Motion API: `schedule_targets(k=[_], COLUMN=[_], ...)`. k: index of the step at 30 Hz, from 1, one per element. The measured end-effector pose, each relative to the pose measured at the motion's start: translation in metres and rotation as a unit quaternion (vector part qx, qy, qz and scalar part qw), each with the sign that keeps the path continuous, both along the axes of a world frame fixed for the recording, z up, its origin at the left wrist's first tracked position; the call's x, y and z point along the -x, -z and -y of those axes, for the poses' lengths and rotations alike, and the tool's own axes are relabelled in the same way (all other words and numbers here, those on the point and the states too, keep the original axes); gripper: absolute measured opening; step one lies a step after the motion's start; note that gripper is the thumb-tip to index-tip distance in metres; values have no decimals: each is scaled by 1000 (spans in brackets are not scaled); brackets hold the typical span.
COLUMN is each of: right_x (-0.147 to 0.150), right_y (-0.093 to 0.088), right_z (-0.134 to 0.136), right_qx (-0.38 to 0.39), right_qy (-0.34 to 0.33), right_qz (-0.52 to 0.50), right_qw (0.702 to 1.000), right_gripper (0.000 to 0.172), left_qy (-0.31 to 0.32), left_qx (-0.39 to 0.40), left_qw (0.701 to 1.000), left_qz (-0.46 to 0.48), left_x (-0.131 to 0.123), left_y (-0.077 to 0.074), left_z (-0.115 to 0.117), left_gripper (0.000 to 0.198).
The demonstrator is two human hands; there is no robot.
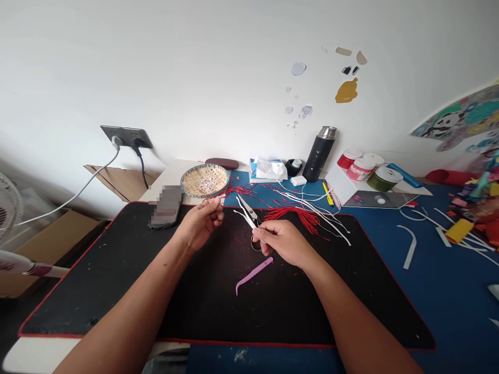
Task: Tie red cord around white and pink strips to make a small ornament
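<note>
My R hand (283, 241) grips the scissors (246, 212) by the handles, blades apart, tips pointing up-left over the black mat (117, 270). L hand (200, 221) is just beside the blades, fingertips pinched together; can't tell what's between them. Pink tweezers (254, 274) lie on the mat near R hand.

Dark object (166, 208) on far-left corner of black mat (117, 270): blurred out. Over mat centre, right hand (283, 241) hides handles of scissors (246, 212); I can't read what left hand (200, 221) pinches.
</note>
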State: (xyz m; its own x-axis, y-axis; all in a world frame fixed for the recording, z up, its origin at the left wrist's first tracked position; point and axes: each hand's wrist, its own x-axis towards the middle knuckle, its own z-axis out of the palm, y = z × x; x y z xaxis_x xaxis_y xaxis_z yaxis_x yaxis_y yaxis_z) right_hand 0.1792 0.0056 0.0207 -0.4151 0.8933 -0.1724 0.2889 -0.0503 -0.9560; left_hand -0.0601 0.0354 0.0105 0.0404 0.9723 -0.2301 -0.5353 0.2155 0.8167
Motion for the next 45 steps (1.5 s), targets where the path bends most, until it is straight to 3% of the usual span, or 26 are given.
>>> schedule_targets(k=[3,6,13,24,39,45], right_x=[0,0,1,-2,-3,-2], right_y=[-1,-1,1,-1,3,3], right_z=[0,0,1,-1,-3,-2], right_qx=[13,24,40,6,-16,-23], right_qy=[10,0,-26,-10,-10,0], right_qz=[-47,-65,-51,-7,34,54], right_qw=[999,998,998,1000,999,998], right_gripper=[44,46,46,40,35,32], left_qy=[110,163,115,126,179,69], left_qx=[0,-16,-43,-84,-27,-56], left_qw=[991,984,991,960,961,957], left_qz=[-73,-72,-53,-236,-210,-274], left_x=[-4,-9,-8,12,16,12], left_y=[-1,-3,-6,4,-4,1], left_z=[5,10,8,-2,-3,-4], left_gripper=[45,42,33,38,47,45])
